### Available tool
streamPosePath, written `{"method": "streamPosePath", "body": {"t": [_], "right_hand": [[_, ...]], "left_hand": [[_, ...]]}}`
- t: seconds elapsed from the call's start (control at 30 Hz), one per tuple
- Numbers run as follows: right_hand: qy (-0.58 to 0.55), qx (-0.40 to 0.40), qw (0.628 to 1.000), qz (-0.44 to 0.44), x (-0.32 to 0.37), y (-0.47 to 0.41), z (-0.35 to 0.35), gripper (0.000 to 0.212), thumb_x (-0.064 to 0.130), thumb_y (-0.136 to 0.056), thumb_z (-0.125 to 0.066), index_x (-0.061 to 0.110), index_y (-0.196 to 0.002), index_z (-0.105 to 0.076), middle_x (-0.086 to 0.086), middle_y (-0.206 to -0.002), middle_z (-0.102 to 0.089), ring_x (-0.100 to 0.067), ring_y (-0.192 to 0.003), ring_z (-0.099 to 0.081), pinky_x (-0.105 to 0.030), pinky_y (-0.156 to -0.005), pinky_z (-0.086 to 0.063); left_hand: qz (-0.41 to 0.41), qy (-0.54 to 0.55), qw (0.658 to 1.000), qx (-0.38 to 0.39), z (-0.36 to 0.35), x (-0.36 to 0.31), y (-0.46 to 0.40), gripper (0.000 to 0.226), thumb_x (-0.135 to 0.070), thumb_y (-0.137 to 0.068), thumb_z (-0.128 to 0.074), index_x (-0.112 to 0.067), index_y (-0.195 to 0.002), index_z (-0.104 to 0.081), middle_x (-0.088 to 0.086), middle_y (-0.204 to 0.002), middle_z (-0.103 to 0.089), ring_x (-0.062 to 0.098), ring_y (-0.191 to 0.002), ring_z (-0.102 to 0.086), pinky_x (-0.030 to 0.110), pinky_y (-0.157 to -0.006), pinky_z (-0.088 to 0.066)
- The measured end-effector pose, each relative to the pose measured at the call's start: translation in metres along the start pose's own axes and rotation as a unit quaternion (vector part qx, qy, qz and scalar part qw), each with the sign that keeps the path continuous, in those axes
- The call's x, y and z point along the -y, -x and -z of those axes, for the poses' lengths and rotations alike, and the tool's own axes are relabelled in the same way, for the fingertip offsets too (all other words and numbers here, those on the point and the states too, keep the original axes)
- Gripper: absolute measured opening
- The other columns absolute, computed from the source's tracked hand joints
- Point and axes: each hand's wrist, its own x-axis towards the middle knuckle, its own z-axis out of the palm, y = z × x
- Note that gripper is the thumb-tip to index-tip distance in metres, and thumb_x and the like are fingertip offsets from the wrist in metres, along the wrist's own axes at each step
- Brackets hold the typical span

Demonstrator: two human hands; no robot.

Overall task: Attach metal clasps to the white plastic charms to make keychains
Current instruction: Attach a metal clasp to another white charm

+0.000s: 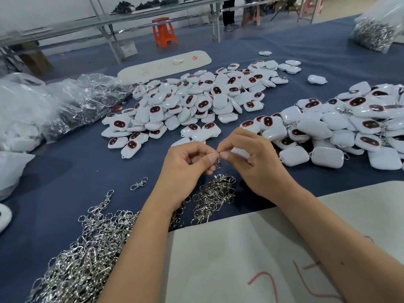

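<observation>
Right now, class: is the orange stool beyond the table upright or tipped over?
Upright: the orange stool stands on its legs on the floor, seat on top.

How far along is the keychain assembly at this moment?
Partly done. The right-hand pile of charms shows metal clasps among the charms, so those look finished. In hand: the left hand and right hand pinch one clasp between their fingertips; whether a charm is already on it cannot be told. Left: the large middle pile looks clasp-free, and many loose clasps remain.
</observation>
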Motion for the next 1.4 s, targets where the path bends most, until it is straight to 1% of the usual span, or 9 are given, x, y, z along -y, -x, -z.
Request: {"method": "streamPosePath", "body": {"t": [0.3, 0.43, 0.63, 0.77, 0.83, 0.9, 1.07, 1.17, 1.4], "right_hand": [[0.014, -0.004, 1.000, -0.003, 0.001, 0.000, 0.000, 0.007, 0.000, -0.094, -0.072, 0.005, -0.090, -0.073, -0.003, -0.088, -0.064, -0.019, -0.084, -0.061, -0.041, -0.077, -0.051], [0.021, -0.013, 1.000, -0.012, 0.002, 0.000, 0.000, 0.009, 0.000, -0.094, -0.072, 0.008, -0.089, -0.073, 0.000, -0.087, -0.062, -0.017, -0.083, -0.060, -0.039, -0.076, -0.050], [0.038, -0.028, 0.999, -0.027, 0.002, 0.000, -0.001, 0.008, 0.004, -0.096, -0.070, 0.008, -0.089, -0.071, -0.002, -0.086, -0.063, -0.021, -0.083, -0.060, -0.043, -0.076, -0.050], [0.034, -0.050, 0.997, -0.037, 0.005, 0.001, -0.003, 0.007, 0.005, -0.097, -0.069, 0.008, -0.091, -0.070, 0.001, -0.086, -0.064, -0.014, -0.083, -0.060, -0.029, -0.077, -0.048], [0.001, -0.106, 0.991, -0.076, 0.006, 0.002, -0.005, 0.007, 0.008, -0.101, -0.063, 0.010, -0.095, -0.065, 0.006, -0.085, -0.063, -0.008, -0.083, -0.059, -0.017, -0.077, -0.043], [-0.058, -0.153, 0.977, -0.138, 0.005, 0.003, -0.006, 0.008, 0.011, -0.105, -0.058, 0.012, -0.097, -0.061, 0.008, -0.086, -0.062, -0.004, -0.080, -0.057, -0.014, -0.076, -0.042], [-0.106, -0.211, 0.947, -0.217, -0.004, -0.001, -0.007, 0.011, 0.017, -0.105, -0.056, 0.021, -0.096, -0.057, 0.004, -0.098, -0.066, -0.004, -0.081, -0.057, -0.030, -0.077, -0.049], [-0.141, -0.211, 0.934, -0.254, -0.008, -0.003, -0.006, 0.009, 0.022, -0.101, -0.064, 0.025, -0.097, -0.057, 0.002, -0.096, -0.066, -0.018, -0.083, -0.060, -0.042, -0.082, -0.054], [-0.101, -0.166, 0.950, -0.243, -0.008, -0.002, -0.005, 0.012, 0.020, -0.100, -0.066, 0.024, -0.092, -0.057, 0.012, -0.083, -0.060, -0.012, -0.074, -0.057, -0.040, -0.076, -0.055]], "left_hand": [[-0.012, -0.073, 0.997, 0.011, -0.004, -0.003, 0.001, 0.017, -0.003, -0.101, -0.060, -0.010, -0.087, -0.068, 0.000, -0.071, -0.068, 0.012, -0.068, -0.062, 0.025, -0.070, -0.053], [-0.031, -0.122, 0.992, -0.015, -0.010, -0.002, 0.001, 0.017, -0.007, -0.100, -0.060, -0.015, -0.087, -0.067, -0.007, -0.071, -0.066, 0.011, -0.068, -0.060, 0.031, -0.067, -0.054], [-0.088, -0.223, 0.969, -0.058, -0.018, -0.002, 0.000, 0.018, -0.010, -0.099, -0.060, -0.021, -0.086, -0.063, -0.014, -0.073, -0.062, 0.003, -0.066, -0.055, 0.012, -0.062, -0.041], [-0.134, -0.291, 0.946, -0.056, -0.018, -0.005, 0.001, 0.014, -0.011, -0.101, -0.056, -0.019, -0.090, -0.059, -0.012, -0.081, -0.056, 0.005, -0.075, -0.051, 0.012, -0.066, -0.037], [-0.157, -0.316, 0.934, -0.052, -0.018, -0.007, 0.002, 0.014, -0.008, -0.101, -0.055, -0.016, -0.090, -0.057, -0.012, -0.083, -0.053, 0.003, -0.077, -0.048, 0.012, -0.068, -0.035], [-0.164, -0.332, 0.928, -0.042, -0.020, -0.008, 0.002, 0.014, -0.006, -0.101, -0.054, -0.014, -0.090, -0.056, -0.010, -0.085, -0.052, 0.003, -0.080, -0.047, 0.012, -0.071, -0.035], [-0.170, -0.339, 0.925, 0.009, -0.028, -0.010, 0.002, 0.015, 0.000, -0.100, -0.053, -0.011, -0.089, -0.054, -0.006, -0.088, -0.052, 0.010, -0.081, -0.045, 0.021, -0.073, -0.037], [-0.174, -0.345, 0.922, 0.031, -0.034, -0.011, 0.003, 0.014, 0.004, -0.097, -0.054, -0.008, -0.090, -0.055, -0.003, -0.089, -0.054, 0.014, -0.082, -0.046, 0.026, -0.074, -0.038], [-0.171, -0.338, 0.925, 0.034, -0.037, -0.014, 0.004, 0.016, 0.005, -0.097, -0.053, -0.009, -0.089, -0.054, -0.003, -0.088, -0.051, 0.015, -0.082, -0.044, 0.031, -0.075, -0.039]]}}
